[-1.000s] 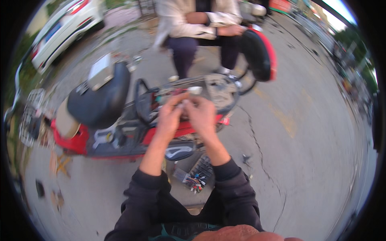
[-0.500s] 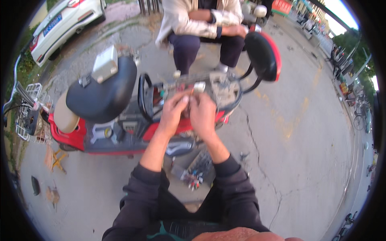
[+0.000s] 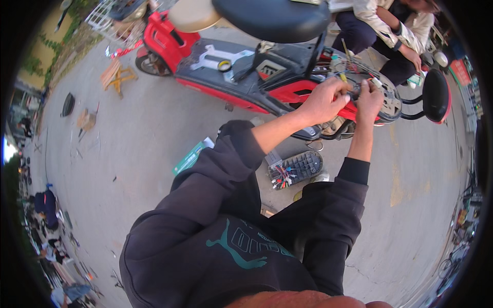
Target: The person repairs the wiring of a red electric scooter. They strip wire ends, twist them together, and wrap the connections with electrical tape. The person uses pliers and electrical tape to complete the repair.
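Both my hands are over the opened rear of a red electric scooter (image 3: 292, 92), where loose wires lie bare. My left hand (image 3: 326, 101) is closed in a pinch, thumb toward the right hand. What sits between its fingertips is too small to make out. Close beside it, my right hand (image 3: 368, 105) pinches a thin wire, which leads to a white plug connector (image 3: 376, 82) just past the fingertips. The two hands are slightly apart. The frame's dark rear part (image 3: 391, 105) lies to the right of them.
A black padded seat (image 3: 277, 23) and a black backrest (image 3: 436, 95) flank the work area. Below, an upturned black cover (image 3: 307, 164) holds colourful connectors. A tape roll (image 3: 224, 65) rests on the footboard. A green box (image 3: 190, 156) and folding stool (image 3: 120, 79) stand leftward; a person (image 3: 359, 28) sits opposite.
The view has swung, so scooter and hands now appear farther up and to the right. My hands, touching before, are slightly apart. The green box has come into view.
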Demonstrator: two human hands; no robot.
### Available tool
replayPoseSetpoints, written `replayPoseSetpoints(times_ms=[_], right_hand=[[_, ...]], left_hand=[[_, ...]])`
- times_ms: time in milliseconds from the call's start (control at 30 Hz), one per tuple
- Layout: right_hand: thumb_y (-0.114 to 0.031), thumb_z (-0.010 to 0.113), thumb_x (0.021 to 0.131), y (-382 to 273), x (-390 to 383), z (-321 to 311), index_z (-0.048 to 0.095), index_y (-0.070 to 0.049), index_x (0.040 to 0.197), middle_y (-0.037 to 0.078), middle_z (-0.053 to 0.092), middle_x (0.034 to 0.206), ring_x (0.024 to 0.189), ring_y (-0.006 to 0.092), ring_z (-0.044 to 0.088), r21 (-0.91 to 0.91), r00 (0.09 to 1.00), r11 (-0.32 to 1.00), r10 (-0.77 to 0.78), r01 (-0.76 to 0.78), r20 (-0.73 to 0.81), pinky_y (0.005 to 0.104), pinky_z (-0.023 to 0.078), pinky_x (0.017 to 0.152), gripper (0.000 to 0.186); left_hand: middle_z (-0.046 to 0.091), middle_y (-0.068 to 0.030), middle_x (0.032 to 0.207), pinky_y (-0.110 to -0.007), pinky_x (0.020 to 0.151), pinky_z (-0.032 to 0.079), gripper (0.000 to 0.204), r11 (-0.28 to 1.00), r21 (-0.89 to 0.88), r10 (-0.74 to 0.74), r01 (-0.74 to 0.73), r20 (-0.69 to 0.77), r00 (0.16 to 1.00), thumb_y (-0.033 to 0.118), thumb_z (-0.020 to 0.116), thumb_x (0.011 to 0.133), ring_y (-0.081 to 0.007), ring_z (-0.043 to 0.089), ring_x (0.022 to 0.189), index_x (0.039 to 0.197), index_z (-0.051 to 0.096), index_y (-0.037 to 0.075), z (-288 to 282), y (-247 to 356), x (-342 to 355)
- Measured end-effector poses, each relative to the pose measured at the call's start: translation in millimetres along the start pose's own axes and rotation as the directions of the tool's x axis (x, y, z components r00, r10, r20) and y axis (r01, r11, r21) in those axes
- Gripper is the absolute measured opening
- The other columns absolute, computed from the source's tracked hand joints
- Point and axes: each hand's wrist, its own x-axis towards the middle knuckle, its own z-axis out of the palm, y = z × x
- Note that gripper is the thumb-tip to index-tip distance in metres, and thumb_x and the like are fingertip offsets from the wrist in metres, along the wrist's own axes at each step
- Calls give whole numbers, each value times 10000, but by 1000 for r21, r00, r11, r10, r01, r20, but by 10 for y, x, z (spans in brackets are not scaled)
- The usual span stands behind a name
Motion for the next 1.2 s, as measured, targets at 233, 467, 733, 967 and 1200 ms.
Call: replayPoseSetpoints(times_ms=[233, 467, 733, 967, 1200], right_hand=[[-191, 609, 1007, -134, -64, 113, 695, 53, 1113, 74, 710, 816, 588, 121, 655, 33, 989, 992, 122, -125, 78, 264, 458, 447, 280], [-243, 602, 988, -10, 69, -31, 714, -32, 1029, 97, 735, 898, 649, 208, 686, -47, 969, 983, 182, -176, 170, 370, 518, 529, 243], [-177, 719, 948, -412, -145, -13, 717, 45, 1082, 52, 702, 848, 635, 85, 626, 280, 934, 891, 349, -358, 82, 219, 410, 443, 259], [-216, 732, 939, -350, -235, 49, 719, 22, 1024, 45, 669, 720, 561, 89, 584, 276, 941, 899, 325, -339, 96, 224, 427, 460, 253], [-223, 590, 1031, -556, -200, -72, 693, 44, 1092, 88, 710, 928, 696, 118, 655, 298, 908, 859, 375, -416, 186, 237, 477, 520, 292]], left_hand=[[676, -71, 963, -331, 754, 555, 274, 906, 402, -148, 131, 11, 989, 188, 612, 996, -159, 669, 803, 1212, 697, 42, -1701, -75, -1096], [717, -215, 1033, -445, 840, 533, 331, 669, 672, -196, 319, -254, 947, 299, 630, 965, -361, 692, 994, 1076, 706, -4, -3073, -1371, -1672], [504, -183, 1367, -498, 942, 517, 449, 397, 840, -202, 370, -313, 928, 125, 677, 912, -414, 612, 1152, 1330, 534, 46, -3007, -2035, -848], [620, -170, 1213, -488, 914, 522, 338, 338, 898, -220, 282, -216, 951, 181, 705, 896, -406, 627, 1111, 1201, 628, 58, -3198, -2455, -829], [680, -197, 1114, -497, 863, 520, 237, 392, 787, -227, 475, -418, 880, 195, 670, 930, -413, 656, 999, 1096, 664, 25, -3328, -2311, -993]])
